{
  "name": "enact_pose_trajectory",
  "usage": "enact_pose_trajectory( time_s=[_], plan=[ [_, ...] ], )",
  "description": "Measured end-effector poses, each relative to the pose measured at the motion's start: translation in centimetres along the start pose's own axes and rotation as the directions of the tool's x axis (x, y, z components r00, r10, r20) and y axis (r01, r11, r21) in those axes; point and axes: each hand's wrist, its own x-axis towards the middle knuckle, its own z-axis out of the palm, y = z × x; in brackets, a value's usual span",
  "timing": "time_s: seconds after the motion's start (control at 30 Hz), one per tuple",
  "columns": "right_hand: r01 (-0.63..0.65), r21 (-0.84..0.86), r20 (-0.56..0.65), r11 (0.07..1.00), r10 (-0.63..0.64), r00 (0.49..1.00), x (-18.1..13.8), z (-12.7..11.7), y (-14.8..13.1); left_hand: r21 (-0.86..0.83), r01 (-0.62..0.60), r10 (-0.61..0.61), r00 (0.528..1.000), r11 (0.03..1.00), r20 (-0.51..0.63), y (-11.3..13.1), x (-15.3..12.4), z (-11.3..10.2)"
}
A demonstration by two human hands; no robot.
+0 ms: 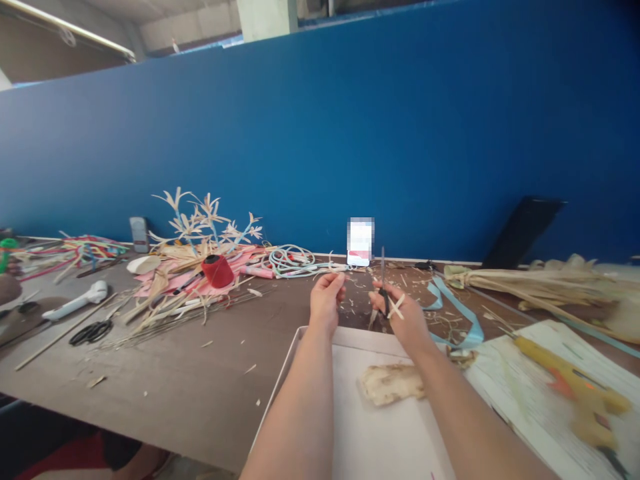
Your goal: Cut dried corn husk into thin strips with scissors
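Note:
My right hand (411, 321) grips a pair of dark-handled scissors (384, 293), their blades pointing up. A small X-shaped piece of pale strip (397, 307) shows against the fingers of that hand. To its left, my left hand (327, 301) is closed in a pinch. Whatever lies between its fingertips is too small to make out. Both forearms reach over a shallow white box (345, 427), and a pale brown-stained bundle (393, 385) lies inside it. Just beyond my hands, a lit phone (360, 241) leans against the blue partition.
Husk flowers (213, 210), a red thread spool (217, 271) and coiled pale-blue cord (293, 260) crowd the left. Black-handled scissors (91, 332) lie nearby. A yellow glue gun (570, 380) rests on papers at right, below dried husks (545, 283). Another person's hand (9, 283) shows far left.

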Motion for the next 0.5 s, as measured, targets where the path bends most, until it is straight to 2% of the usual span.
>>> enact_pose_trajectory(
  time_s=[0.17, 0.23, 0.3, 0.4, 0.5],
  plan=[
    [0.065, -0.166, -0.073, 0.984, -0.078, 0.994, 0.2, -0.2, 0.2, 0.149, -0.019, 0.006, 0.997, 0.989, 0.082, -0.3, -0.3, 0.3],
    [0.019, -0.29, -0.096, 0.957, -0.049, 0.994, 0.2, -0.2, 0.6, 0.162, -0.031, 0.017, 0.996, 0.986, 0.084, -0.3, -0.3, 0.3],
    [-0.097, -0.452, -0.137, 0.887, 0.038, 0.99, 0.2, -0.4, 0.8, 0.168, -0.041, 0.027, 0.996, 0.985, 0.086, -0.2, -0.3, 0.2],
    [-0.251, -0.669, -0.182, 0.7, 0.173, 0.968, 0.2, -1.1, 0.8, 0.173, -0.036, 0.022, 0.996, 0.984, 0.084, -0.1, -0.3, 0.3],
    [-0.235, -0.761, -0.139, 0.604, 0.201, 0.97, 0.3, -1.9, 0.9, 0.174, -0.024, 0.013, 0.998, 0.984, 0.066, -0.1, -0.3, 0.4]
  ],
)
